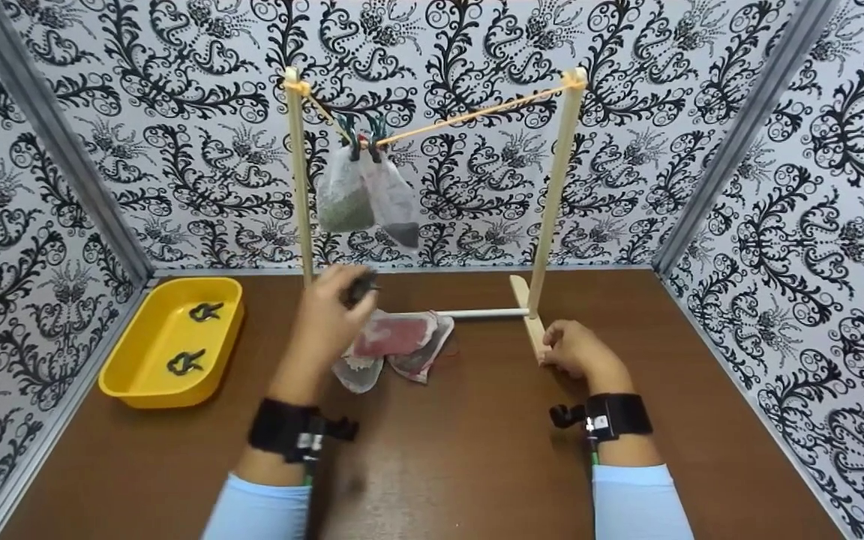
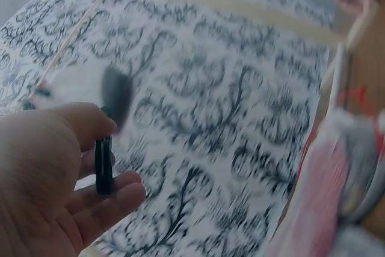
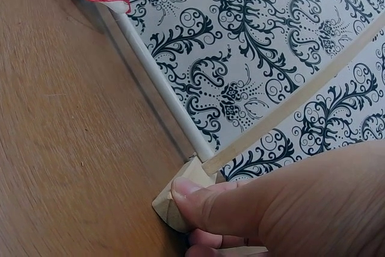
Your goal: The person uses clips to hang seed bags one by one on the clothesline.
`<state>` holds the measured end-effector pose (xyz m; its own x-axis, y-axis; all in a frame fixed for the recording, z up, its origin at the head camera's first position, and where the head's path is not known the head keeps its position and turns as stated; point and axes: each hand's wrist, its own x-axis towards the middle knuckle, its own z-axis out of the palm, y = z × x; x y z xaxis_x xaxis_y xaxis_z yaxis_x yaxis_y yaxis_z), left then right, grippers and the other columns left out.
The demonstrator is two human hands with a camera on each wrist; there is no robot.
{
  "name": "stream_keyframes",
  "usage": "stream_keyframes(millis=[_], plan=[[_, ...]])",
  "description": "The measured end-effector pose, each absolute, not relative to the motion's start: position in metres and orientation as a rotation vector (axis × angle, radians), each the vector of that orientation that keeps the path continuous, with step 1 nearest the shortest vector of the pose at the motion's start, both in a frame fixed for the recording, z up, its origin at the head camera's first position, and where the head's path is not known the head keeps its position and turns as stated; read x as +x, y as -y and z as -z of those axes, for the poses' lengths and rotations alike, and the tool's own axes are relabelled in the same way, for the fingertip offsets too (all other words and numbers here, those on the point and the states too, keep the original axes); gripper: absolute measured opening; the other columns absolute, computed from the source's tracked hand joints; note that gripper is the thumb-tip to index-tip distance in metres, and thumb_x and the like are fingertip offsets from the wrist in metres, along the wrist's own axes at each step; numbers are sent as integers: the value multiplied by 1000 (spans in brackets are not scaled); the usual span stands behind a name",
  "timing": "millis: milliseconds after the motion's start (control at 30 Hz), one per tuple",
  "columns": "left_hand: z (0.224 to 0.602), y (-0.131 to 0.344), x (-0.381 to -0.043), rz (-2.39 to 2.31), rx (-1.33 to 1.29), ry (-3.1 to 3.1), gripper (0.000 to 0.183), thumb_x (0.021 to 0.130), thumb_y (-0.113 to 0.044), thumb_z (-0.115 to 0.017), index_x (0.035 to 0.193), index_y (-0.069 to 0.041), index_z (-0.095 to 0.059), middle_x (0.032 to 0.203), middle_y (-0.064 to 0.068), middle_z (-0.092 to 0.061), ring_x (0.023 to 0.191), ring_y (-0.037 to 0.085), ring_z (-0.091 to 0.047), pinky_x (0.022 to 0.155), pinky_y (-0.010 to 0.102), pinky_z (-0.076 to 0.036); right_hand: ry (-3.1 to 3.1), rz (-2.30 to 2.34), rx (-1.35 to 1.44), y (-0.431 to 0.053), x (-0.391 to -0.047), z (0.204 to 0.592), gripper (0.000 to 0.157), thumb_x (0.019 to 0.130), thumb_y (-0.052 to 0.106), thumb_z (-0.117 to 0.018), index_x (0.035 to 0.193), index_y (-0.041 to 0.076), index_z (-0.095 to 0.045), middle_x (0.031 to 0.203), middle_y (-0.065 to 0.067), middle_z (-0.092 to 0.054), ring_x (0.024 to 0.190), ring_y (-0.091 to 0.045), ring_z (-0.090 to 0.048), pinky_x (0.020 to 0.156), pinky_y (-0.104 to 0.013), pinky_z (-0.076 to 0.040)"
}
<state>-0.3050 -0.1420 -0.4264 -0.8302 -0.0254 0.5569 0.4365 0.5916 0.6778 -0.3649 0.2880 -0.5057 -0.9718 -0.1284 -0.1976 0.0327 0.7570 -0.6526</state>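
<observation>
My left hand is raised by the left post and pinches a dark clip between thumb and fingers. Two pale see-through pouches hang above it, clipped by dark green clips to a sagging orange cord. Beneath that hand, several more pouches, one of them pinkish, lie in a pile on the table; red string shows on them in the wrist views. On the right, my right hand grips the near end of the stand's wooden foot between thumb and fingers.
A yellow tray at the left holds two dark clips. The stand has two upright wooden posts joined low down by a white rod. Patterned walls enclose the brown table behind and at the sides.
</observation>
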Motion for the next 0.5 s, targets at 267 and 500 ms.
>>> stream_keyframes(millis=[267,500], plan=[[440,111,-302,1229,-497,2239,43,95,-4,-85,137,1,-77,130,22,-79,116,40,-79,105,52,-68,-2702,1032,-106,-286,-363,507,28,97,7,-85,115,0,-65,94,-9,-69,72,-16,-63,58,-28,-53],[448,101,-302,1270,-559,2268,38,99,-4,-84,136,1,-77,130,19,-79,115,35,-78,102,46,-69,-2826,774,-155,-283,-358,485,30,95,14,-88,113,-1,-69,104,-16,-73,89,-27,-68,76,-40,-60]])
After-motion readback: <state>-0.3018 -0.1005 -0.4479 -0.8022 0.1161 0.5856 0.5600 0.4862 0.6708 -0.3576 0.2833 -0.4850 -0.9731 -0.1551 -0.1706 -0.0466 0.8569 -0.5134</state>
